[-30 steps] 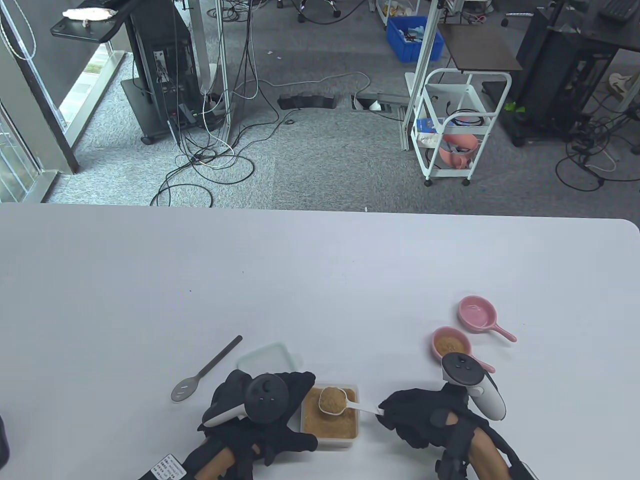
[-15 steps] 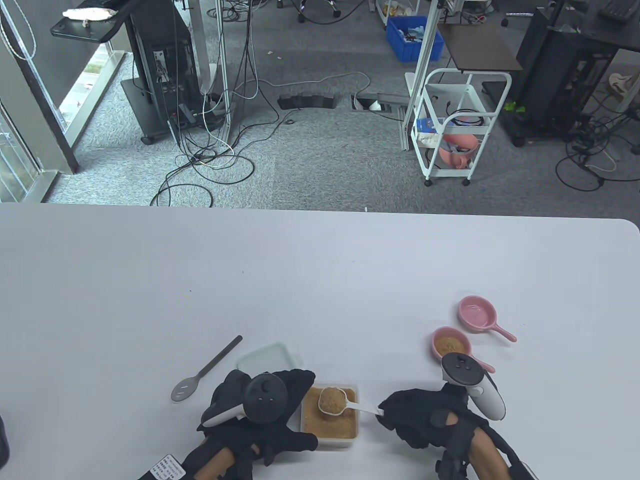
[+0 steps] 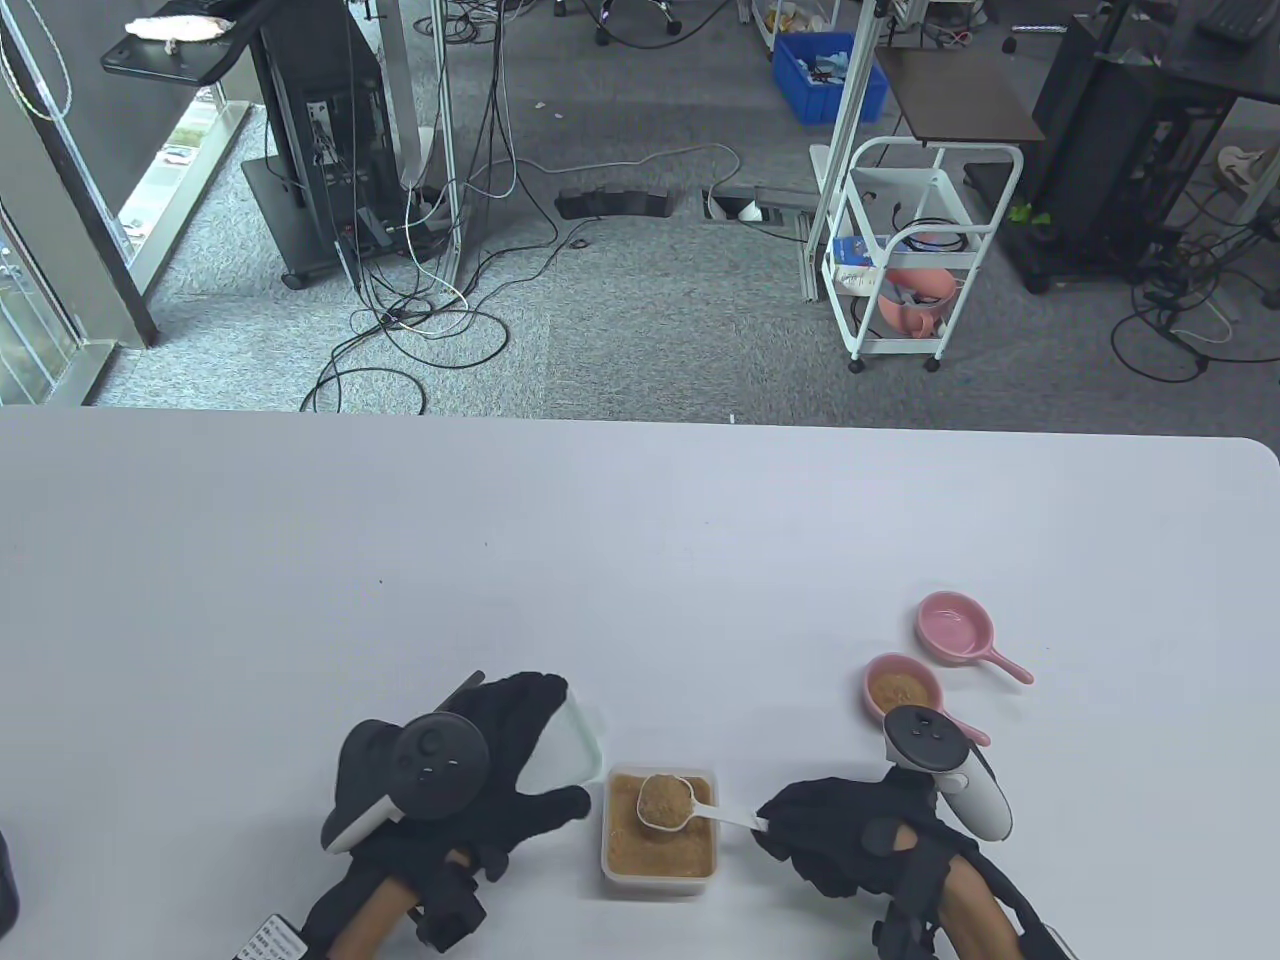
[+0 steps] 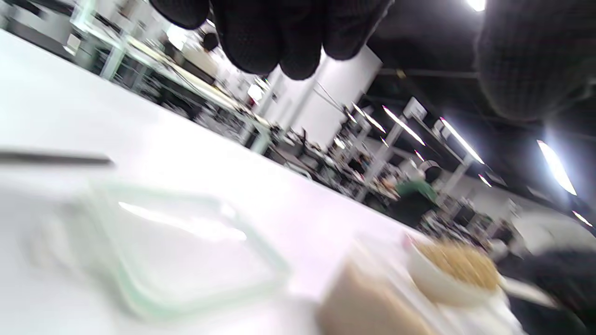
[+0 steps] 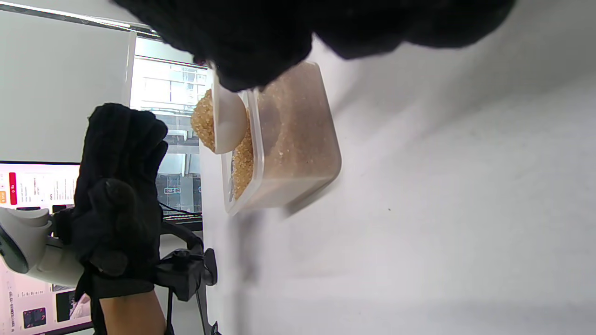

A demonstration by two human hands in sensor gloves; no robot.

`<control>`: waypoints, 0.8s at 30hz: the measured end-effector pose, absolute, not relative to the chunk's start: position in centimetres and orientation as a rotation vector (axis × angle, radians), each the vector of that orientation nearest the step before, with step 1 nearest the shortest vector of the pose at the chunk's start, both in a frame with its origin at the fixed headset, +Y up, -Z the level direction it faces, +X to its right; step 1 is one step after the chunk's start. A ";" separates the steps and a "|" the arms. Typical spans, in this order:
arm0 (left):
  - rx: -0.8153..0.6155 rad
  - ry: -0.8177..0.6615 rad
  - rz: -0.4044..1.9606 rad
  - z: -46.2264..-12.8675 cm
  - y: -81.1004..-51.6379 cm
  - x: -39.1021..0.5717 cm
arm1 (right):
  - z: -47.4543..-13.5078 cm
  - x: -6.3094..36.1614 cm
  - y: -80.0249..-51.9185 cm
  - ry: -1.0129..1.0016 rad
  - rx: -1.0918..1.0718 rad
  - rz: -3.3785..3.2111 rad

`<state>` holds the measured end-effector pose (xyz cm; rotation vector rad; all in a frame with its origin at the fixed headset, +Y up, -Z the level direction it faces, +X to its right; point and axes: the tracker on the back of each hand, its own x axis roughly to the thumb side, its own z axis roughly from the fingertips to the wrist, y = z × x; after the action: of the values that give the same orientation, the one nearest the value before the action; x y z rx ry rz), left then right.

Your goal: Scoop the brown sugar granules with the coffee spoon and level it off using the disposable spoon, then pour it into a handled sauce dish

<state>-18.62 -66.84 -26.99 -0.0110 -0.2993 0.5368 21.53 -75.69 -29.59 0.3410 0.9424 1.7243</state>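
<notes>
Two spoons in play. Right hand (image 3: pixel 850 835) pinched the white coffee spoon (image 3: pixel 680 805) by its handle end; bowl heaped with sugar (image 3: pixel 664 797), held over the tub (image 3: pixel 659 870). Spoon's long axis ran roughly left-right across the bench (image 3: pixel 640 560), bowl pointing left toward the other hand.

Left hand (image 3: pixel 470 765) hovered with fingers spread and straight, holding nothing, over the lid (image 3: pixel 570 745) and the grey disposable spoon (image 3: pixel 463 687). Only the handle tip of that spoon showed past the fingers. Its handle appeared to point up and right, away from the person; its bowl end lay hidden under the hand.

Judged the left hand far nearer it. Levelling not yet begun. Dishes (image 3: pixel 900 688) sat beyond the right hand.
</notes>
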 end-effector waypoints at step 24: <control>-0.178 0.245 0.131 -31.5 -72.1 -27.3 | -29.6 21.6 -75.7 0.942 0.351 1.732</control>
<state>-27.30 -72.14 -31.49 -0.1782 0.2455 0.1308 21.61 -75.69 -29.57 0.3510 0.9423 1.7319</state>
